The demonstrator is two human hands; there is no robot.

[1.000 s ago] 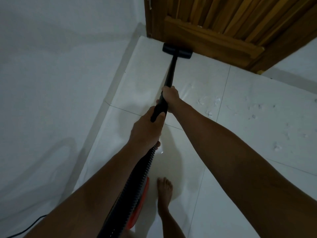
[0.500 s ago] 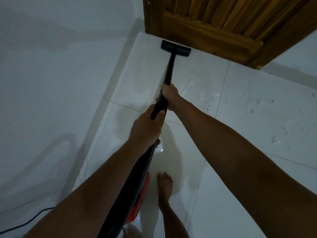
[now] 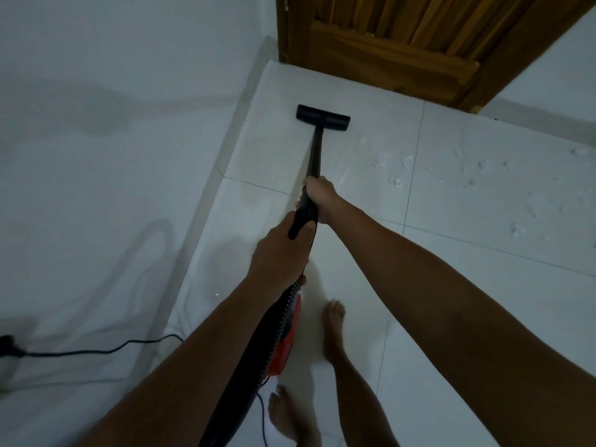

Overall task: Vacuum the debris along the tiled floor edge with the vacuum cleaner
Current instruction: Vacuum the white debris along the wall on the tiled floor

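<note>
The vacuum cleaner's black floor head point(image 3: 323, 117) rests flat on the white tile, a short way in front of the wooden door and near the left wall. Its black tube point(image 3: 315, 154) runs back to my hands. My right hand point(image 3: 321, 196) grips the tube further forward. My left hand point(image 3: 280, 256) grips the handle just behind it, where the ribbed hose point(image 3: 280, 321) begins. The red vacuum body point(image 3: 285, 345) sits on the floor under my left forearm. White debris flecks point(image 3: 398, 182) lie scattered on the tiles to the right of the tube.
A wooden door point(image 3: 403, 37) closes the far end. The white wall point(image 3: 113, 156) meets the floor along a grey skirting on the left. A black power cord point(image 3: 96, 350) runs from a plug at the left edge. My bare feet point(image 3: 333, 321) stand beside the vacuum body.
The floor head has been pulled back from the door's foot toward me, with a strip of bare tile now between them. Both hands keep the same grip. The plug and cord have come into view.
</note>
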